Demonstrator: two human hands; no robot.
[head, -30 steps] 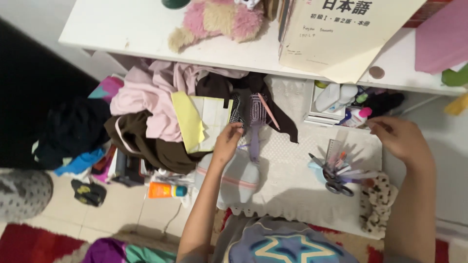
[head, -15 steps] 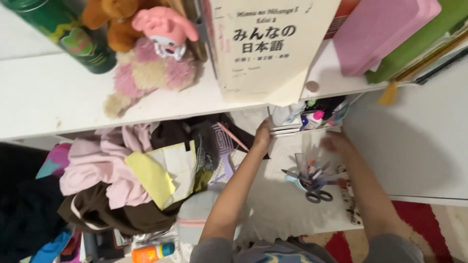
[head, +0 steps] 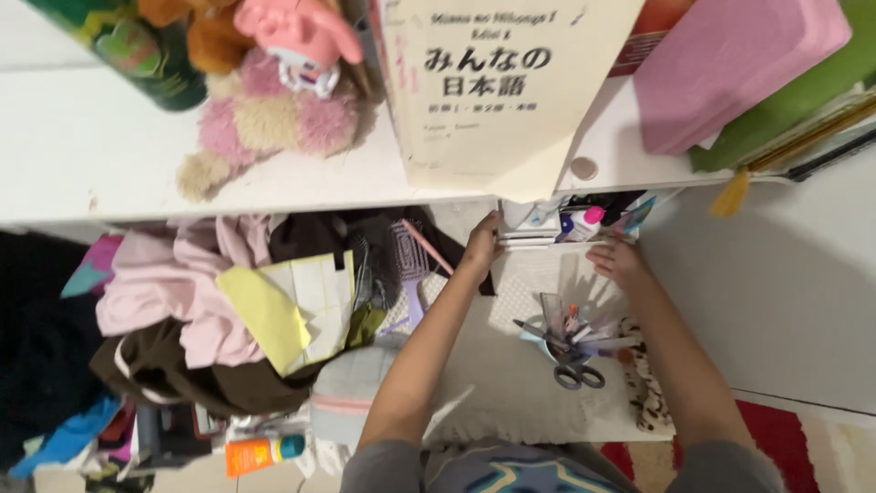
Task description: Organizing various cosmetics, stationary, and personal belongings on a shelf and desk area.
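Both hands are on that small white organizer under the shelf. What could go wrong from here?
The left hand and right hand grip the small white organizer box, crammed with bottles that may tip out. The right forearm passes close by the blue cup of scissors and pens and could knock it. The cream book overhangs the shelf edge above.

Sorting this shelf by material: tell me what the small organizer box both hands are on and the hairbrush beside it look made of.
Organizer box: looks like white, smooth moulded plastic, with thin straight edges; left hand and right hand rest on its front. Hairbrush: probably lilac plastic, one-piece handle and stiff rows of bristles; finish hard to tell.
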